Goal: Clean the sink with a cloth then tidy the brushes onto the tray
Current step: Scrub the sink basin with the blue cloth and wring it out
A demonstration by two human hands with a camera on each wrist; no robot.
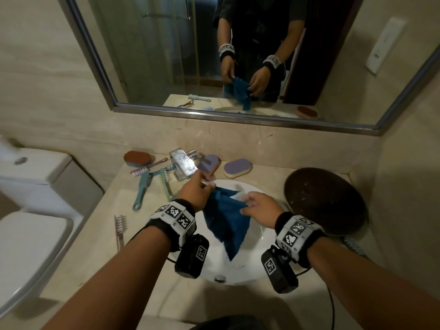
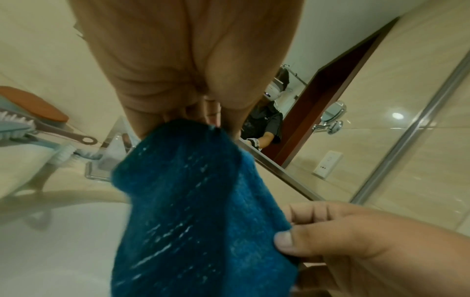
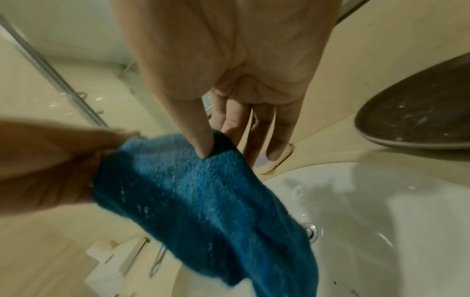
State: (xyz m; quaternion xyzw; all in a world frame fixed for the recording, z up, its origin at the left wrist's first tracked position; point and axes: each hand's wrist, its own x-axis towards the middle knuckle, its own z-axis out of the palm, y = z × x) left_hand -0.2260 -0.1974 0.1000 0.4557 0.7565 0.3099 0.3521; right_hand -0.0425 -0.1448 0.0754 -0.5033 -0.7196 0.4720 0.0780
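The sink [image 1: 259, 263] sits in the counter below me, a white, hard, glossy bowl; I judge it slick where wet, so the wiping needs a flat palm pressing down, not fingertips. To its right on the counter lies the dark round tray [image 1: 326, 201], shallow, looking stiff and fairly heavy, best left where it is while brushes come to it.

Above the bowl I hold the blue cloth [image 1: 226, 222]. It is soft terry, limp, probably damp and a little heavy with water; it hangs in a point toward the drain. My left hand [image 1: 197, 192] pinches one top corner just below the tap [image 1: 183, 166], and my right hand [image 1: 258, 207] pinches the opposite edge between thumb and forefinger, the other fingers loose. The hands are near each other with the cloth stretched between them. I think bunching it into one palm would suit scrubbing better than these corner grips.

The brushes are light, stiff plastic, best taken by the handles: two teal brushes [image 1: 152, 184] and a pink brush [image 1: 147, 167] left of the tap, and a second pink brush [image 1: 120, 227] at the counter's near-left edge.

My wrist cameras hide part of the bowl, the cloth covers its middle, and something pale blue beyond my right wrist is cut off and unclear.
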